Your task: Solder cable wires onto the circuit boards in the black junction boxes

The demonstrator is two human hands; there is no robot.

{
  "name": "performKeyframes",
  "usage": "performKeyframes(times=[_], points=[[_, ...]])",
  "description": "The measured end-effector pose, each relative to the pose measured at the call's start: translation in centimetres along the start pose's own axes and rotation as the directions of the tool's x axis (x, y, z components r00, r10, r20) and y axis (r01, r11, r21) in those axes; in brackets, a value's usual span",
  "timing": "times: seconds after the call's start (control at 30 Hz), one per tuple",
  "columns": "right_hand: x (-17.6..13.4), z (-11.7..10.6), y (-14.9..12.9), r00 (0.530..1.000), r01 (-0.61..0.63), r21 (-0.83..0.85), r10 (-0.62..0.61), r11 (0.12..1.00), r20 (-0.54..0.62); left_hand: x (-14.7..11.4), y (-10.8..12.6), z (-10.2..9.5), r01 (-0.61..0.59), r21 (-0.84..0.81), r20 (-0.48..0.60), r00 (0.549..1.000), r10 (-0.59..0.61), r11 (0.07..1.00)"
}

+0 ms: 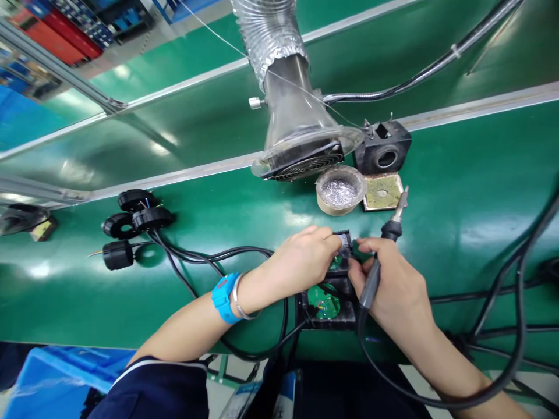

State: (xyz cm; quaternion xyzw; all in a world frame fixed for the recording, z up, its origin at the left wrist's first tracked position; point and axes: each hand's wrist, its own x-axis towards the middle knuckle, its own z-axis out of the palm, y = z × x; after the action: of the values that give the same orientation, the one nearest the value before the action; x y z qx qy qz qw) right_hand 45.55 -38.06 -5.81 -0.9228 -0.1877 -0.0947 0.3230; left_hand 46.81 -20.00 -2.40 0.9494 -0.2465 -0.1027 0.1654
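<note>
My right hand [399, 285] grips a soldering iron [371, 284], its metal tip pointing up and away from me. The thumb and fingertips of that hand are close to the right side of a black fixture [348, 314]. My left hand [301, 256] has its fingers closed at the fixture's upper part; whatever they pinch is hidden. A green circuit board [335, 263] shows partly beneath those fingertips. Nearer to me, a round green circuit board [325, 301] with small coloured wires lies in the lower part of the fixture. Black cables [244, 249] run from there to the left.
Beyond my hands stand a round tub of silvery solder scraps [340, 192], a tip-cleaning sponge [382, 192] and a black iron holder [384, 148]. A fume extractor hood [301, 128] hangs above. Several black round housings [152, 218] lie left. Thick cables [519, 273] loop at right.
</note>
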Motion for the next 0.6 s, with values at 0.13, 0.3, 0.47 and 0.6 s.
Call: performKeyframes(times=[0.13,0.3,0.47,0.6], points=[[0.04,0.09,-0.02,1.0,0.005,-0.016,-0.005,1.0,-0.006,-0.02,-0.24,0.52,0.023,-0.026,-0.026,0.999,-0.024,0.999],[-0.03,0.13,-0.12,1.0,0.005,-0.009,-0.005,1.0,-0.014,0.12,-0.33,0.68,0.017,-0.045,-0.018,1.0,-0.018,0.999],[-0.11,0.31,-0.03,1.0,-0.001,-0.016,0.001,1.0,-0.021,0.14,-0.12,0.6,0.041,-0.027,-0.025,0.999,-0.041,0.999],[0.26,-0.42,-0.08,0.998,0.046,0.032,-0.044,0.998,-0.04,-0.33,0.37,0.19,0.132,0.052,-0.076,0.989,-0.127,0.99]])
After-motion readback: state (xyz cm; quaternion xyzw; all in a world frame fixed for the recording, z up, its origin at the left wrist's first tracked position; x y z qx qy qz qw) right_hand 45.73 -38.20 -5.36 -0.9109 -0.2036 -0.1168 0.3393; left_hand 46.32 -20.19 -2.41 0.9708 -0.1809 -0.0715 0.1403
